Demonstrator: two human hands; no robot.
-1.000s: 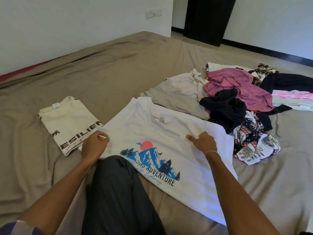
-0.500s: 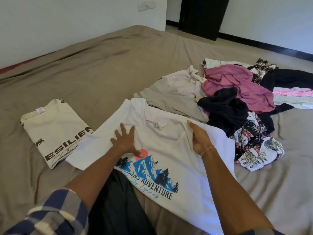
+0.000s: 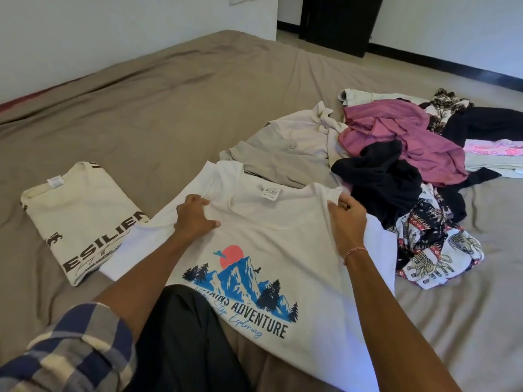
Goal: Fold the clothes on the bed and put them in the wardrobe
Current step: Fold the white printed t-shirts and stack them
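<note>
A white T-shirt [image 3: 285, 239] with a blue mountain print lies face up across the brown bed [image 3: 158, 114] and over my dark-trousered knee. My left hand [image 3: 194, 216] grips the cloth at the shirt's left shoulder, beside the collar. My right hand [image 3: 349, 216] pinches the right shoulder, where the fabric bunches up. A folded cream T-shirt [image 3: 82, 219] with dark lettering lies to the left, its edge under the white shirt's sleeve. A pile of unfolded clothes [image 3: 396, 165] sits to the right.
The pile holds a beige garment [image 3: 285, 148], a pink top [image 3: 402, 137], a black garment [image 3: 379, 176] and an elephant-print cloth [image 3: 435, 250]. A dark door or wardrobe [image 3: 339, 21] stands beyond the bed's far end. White walls run along the left and back.
Both hands moved up the white shirt from its sides to its shoulders and took hold there. The left hand, flat on the chest half a second ago, now grips the cloth.
</note>
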